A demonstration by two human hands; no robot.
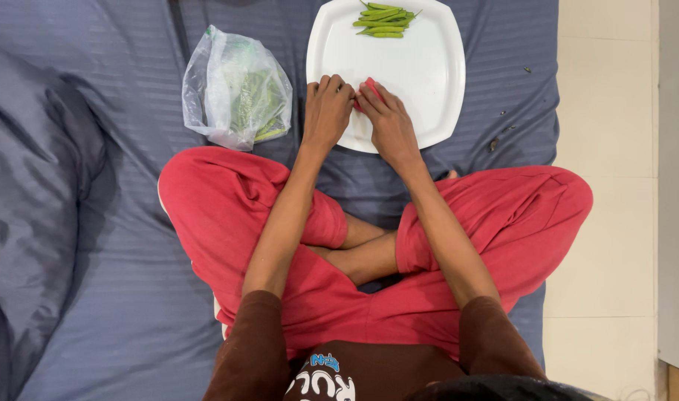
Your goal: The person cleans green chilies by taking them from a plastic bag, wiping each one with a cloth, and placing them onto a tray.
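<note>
Home bedroom — grey striped bedsheet [94, 245], tiled floor [607, 223]

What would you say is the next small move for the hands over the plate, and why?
Probably pull the small red piece apart, or lay it on the plate. The left hand and right hand pinch it together above the bare near half, while the green pods lie at the far rim.

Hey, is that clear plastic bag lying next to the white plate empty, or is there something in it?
Not empty. The plastic bag lies slumped on the grey sheet left of the white plate, and green vegetables show through it.
</note>
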